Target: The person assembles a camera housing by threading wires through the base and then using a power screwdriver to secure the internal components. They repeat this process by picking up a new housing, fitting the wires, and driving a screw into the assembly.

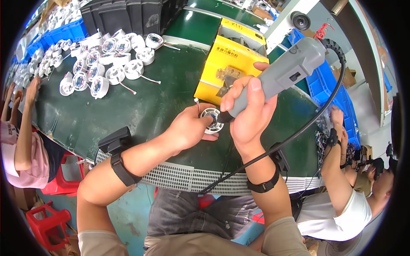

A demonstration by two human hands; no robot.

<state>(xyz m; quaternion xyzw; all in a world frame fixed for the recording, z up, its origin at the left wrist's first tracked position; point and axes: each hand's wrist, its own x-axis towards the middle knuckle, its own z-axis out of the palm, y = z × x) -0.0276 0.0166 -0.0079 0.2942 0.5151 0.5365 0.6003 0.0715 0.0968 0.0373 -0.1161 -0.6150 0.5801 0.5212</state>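
My left hand (pixel 190 128) grips a round white plastic housing (pixel 212 114) with a small circuit board inside, low over the green table, its fingers around the rim. A short wire with a white connector (pixel 197 100) sticks up beside it. Wrapped round a grey electric screwdriver (pixel 284 70), my right hand (pixel 252 106) tilts the tool so its dark nose (pixel 224 117) comes down at the housing's right side. The bit's tip is hidden, so I cannot tell whether it touches a screw. A black cable (pixel 337 85) runs from the tool's rear end.
A yellow machine (pixel 232 55) stands just beyond my hands. Several similar white housings (pixel 99 86) with wires lie at the back left, before a black crate (pixel 124 19). Blue trays (pixel 337 94) line the right. Co-workers' arms show at left (pixel 25 123) and right (pixel 331 158).
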